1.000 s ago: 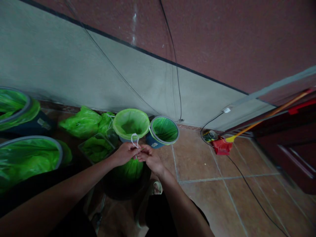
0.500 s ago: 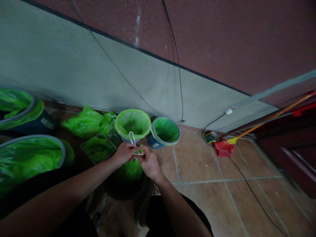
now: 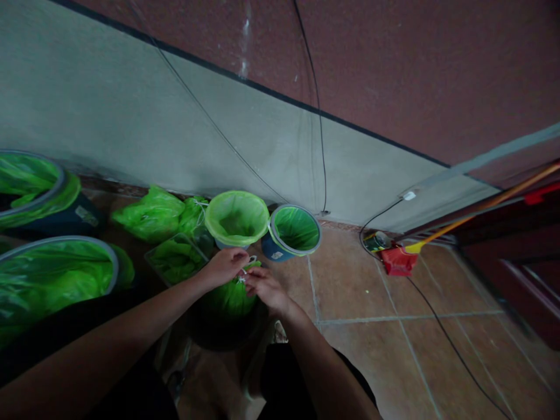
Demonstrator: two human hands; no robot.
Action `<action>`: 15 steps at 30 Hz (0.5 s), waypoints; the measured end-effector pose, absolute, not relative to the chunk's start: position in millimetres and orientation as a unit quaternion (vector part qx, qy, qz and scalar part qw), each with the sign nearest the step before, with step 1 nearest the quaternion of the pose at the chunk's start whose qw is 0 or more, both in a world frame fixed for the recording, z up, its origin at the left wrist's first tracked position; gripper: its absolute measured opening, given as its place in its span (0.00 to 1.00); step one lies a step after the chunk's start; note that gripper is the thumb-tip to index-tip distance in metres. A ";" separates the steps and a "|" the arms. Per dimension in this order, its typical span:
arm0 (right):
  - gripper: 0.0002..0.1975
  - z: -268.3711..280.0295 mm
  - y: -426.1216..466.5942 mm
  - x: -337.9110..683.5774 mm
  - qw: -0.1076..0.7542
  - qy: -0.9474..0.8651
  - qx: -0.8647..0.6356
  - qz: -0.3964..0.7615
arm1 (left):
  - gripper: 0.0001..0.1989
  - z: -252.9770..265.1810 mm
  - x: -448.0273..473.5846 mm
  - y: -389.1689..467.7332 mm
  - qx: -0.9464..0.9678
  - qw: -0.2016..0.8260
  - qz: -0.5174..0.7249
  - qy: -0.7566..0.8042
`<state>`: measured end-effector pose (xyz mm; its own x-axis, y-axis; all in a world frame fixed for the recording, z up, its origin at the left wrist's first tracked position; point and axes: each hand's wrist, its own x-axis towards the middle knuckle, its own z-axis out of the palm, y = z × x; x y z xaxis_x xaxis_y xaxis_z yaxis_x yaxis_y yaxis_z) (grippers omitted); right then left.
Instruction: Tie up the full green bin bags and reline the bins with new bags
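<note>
A green garbage bag, gathered at its top, sits in a dark bin between my legs. White drawstrings are knotted at the gathered neck. My left hand pinches the drawstring above the bag from the left. From the right, my right hand grips the drawstring close to the knot. Just beyond my hands stand a bin with a light green liner and a blue bin with a green liner. The fingertips partly cover the string ends.
Two large lined bins stand at the left. A tied green bag lies by the wall, near a square lined container. Right of the tiles are a red dustpan, a can and a black cable.
The raised white loop between my hands has been drawn down and is smaller. My left hand has lifted slightly, and the knot at the bag's neck shows more clearly.
</note>
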<state>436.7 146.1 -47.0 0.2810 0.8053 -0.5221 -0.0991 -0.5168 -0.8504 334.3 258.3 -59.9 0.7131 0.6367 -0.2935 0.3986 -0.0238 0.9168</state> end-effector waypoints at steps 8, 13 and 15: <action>0.10 -47.8 145.7 444.6 0.501 -0.056 -0.610 0.611 | 0.06 -53.7 326.8 262.3 0.788 0.521 0.081 0.317; 0.09 -47.4 145.9 446.5 0.511 -0.040 -0.599 0.616 | 0.06 -46.9 324.0 254.1 0.834 0.474 0.054 0.276; 0.10 -47.2 146.1 446.8 0.518 -0.053 -0.596 0.611 | 0.06 -49.8 325.0 250.8 0.848 0.460 0.069 0.256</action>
<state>446.8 146.1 -47.2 0.2479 0.6964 -0.6734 -0.5690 -0.4579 -0.6830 325.0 250.8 -49.8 0.8590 0.4980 -0.1189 0.3714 -0.4460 0.8144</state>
